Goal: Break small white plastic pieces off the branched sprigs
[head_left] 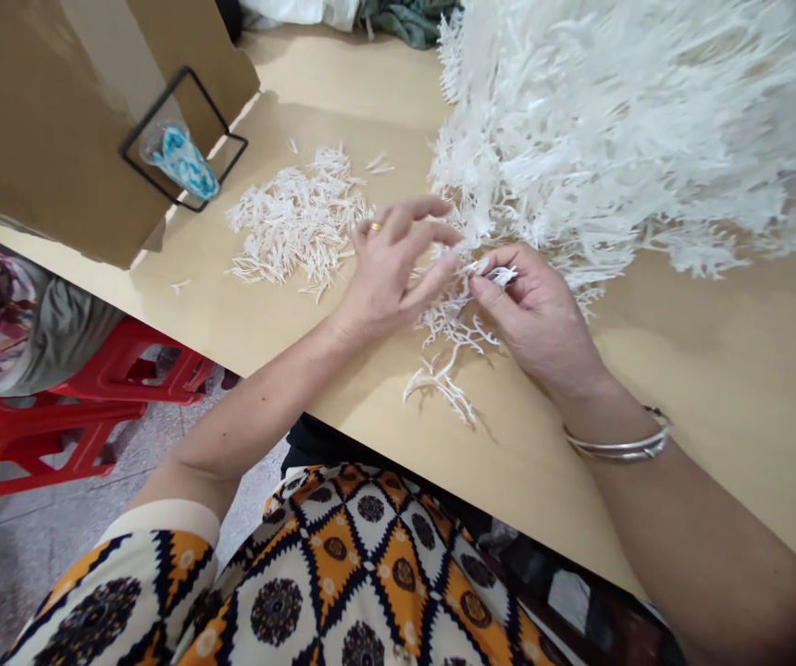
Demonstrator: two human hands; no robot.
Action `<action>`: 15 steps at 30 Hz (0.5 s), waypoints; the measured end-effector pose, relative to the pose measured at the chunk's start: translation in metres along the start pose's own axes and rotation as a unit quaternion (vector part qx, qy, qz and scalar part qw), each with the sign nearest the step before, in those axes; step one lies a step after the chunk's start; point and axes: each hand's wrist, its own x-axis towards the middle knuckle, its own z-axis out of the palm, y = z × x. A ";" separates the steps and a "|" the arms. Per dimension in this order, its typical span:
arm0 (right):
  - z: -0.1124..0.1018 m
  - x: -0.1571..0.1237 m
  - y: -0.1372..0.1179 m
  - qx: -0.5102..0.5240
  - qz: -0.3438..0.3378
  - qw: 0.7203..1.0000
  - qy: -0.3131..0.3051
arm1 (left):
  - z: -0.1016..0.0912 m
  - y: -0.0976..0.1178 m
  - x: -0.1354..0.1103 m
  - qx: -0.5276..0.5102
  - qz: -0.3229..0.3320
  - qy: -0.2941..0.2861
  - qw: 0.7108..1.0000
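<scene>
My right hand (533,305) pinches a white branched plastic piece (499,275) between thumb and fingers. Just to its left, my left hand (398,264) hovers with fingers spread and bent, holding nothing I can see. Beneath and between both hands lie loose white branching strands (457,319), and one forked twig-like strand (443,384) reaches toward the table's front edge. A low heap of short white pieces (301,222) sits beyond my left hand. On the far right rises a large pile of white branched pieces (620,129).
A cardboard box (43,120) stands at the left, beside a black wire frame (235,153) with a blue-and-white wrapped item (190,165). Dark green cloth (408,20) lies at the back. Red stools (43,435) and another person's lap (43,324) show at lower left.
</scene>
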 end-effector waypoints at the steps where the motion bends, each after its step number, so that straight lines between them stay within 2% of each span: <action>1: 0.000 0.000 0.001 -0.008 -0.007 1.000 0.005 | 0.002 0.003 -0.001 -0.008 0.018 -0.023 1.000; 3: 0.000 0.001 0.003 -0.029 -0.024 0.999 0.014 | 0.005 0.006 -0.002 -0.019 0.035 -0.046 0.998; 10: -0.002 0.001 0.001 -0.045 -0.033 0.998 0.018 | 0.008 0.004 -0.002 -0.036 0.042 -0.067 0.996; 15: 0.003 -0.001 -0.002 -0.100 -0.082 0.992 0.011 | 0.011 0.006 -0.001 -0.005 -0.020 -0.058 0.998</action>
